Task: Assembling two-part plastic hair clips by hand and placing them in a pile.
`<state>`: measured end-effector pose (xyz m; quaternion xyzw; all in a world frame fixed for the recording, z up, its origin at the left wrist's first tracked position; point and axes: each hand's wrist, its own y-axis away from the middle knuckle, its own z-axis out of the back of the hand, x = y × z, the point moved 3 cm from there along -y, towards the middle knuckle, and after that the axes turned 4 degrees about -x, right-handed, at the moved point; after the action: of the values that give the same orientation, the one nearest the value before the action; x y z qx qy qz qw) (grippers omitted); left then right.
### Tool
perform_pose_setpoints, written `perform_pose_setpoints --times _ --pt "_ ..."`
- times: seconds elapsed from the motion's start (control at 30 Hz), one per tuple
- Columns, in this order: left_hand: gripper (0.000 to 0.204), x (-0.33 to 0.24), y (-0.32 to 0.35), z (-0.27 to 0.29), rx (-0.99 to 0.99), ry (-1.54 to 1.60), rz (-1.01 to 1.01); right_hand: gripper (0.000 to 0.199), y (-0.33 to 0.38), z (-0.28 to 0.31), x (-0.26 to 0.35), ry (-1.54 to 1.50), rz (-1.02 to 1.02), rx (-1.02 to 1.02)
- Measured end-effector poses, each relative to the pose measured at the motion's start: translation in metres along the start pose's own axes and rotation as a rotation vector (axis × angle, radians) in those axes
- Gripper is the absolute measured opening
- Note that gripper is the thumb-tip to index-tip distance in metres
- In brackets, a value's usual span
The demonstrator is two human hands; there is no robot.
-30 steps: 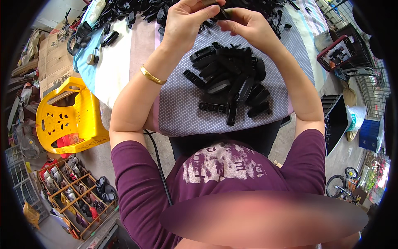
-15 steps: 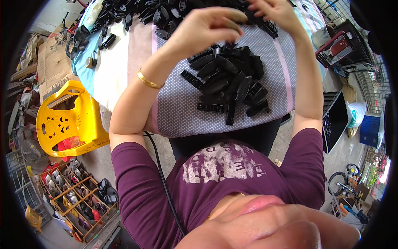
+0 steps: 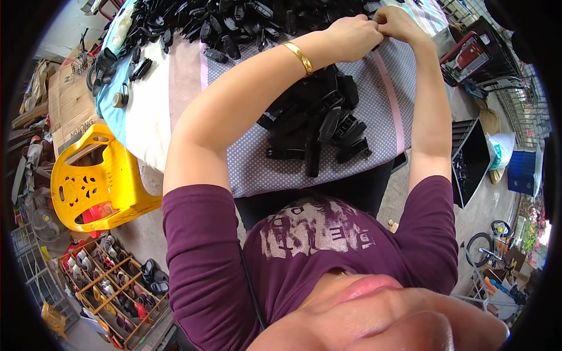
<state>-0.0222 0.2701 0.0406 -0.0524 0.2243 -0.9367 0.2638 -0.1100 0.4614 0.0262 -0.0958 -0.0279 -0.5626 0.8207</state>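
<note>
Sitting at a table, the person wears a purple shirt [image 3: 316, 234], and just past it a loose pile of black plastic clips [image 3: 319, 126] lies on the dotted grey cloth [image 3: 257, 169] near the table's front edge. Judging from how things lie, this near pile looks like the finished share, while a far bigger heap of black parts [image 3: 234, 23] spread across the back of the table looks untouched, so most of the work seems left to do.

Beyond the near pile the 2 hands meet. The left hand [image 3: 351, 38], with a gold bangle [image 3: 300, 57] on its wrist, is curled closed, and the right hand [image 3: 398, 23] is pinched shut against it. They appear to grip 1 small black piece between the fingertips, though it is almost wholly hidden and its shape cannot be told.

A pink stripe [image 3: 393, 99] runs down the cloth on the right, and to the left a white and pale blue cover [image 3: 146, 111] carries a few stray black parts.

Off the table, a yellow plastic chair [image 3: 99, 181] stands on the concrete floor at the left, with a wooden shoe rack [image 3: 111, 286] nearer the lower edge and cardboard [image 3: 70, 105] behind the chair. On the right are a dark crate [image 3: 471, 158], a red-framed cart [image 3: 468, 55], a blue bin [image 3: 524, 172] and a small bicycle [image 3: 486, 245]
</note>
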Motion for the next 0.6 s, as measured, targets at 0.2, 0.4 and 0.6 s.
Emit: perform_pose_setpoints --times 0.2,0.4,0.6 --pt "0.027 0.019 0.0 -0.014 0.069 0.048 0.086 0.021 0.012 0.031 0.034 -0.077 -0.105 0.022" --pt "0.026 0.059 0.05 0.024 -0.266 1.145 0.622 0.019 0.023 0.049 0.082 -0.933 -0.06 -0.136" --pt "0.029 0.074 0.099 0.039 -0.478 1.422 0.769 0.027 0.04 0.041 0.163 -1.018 0.214 -0.298"
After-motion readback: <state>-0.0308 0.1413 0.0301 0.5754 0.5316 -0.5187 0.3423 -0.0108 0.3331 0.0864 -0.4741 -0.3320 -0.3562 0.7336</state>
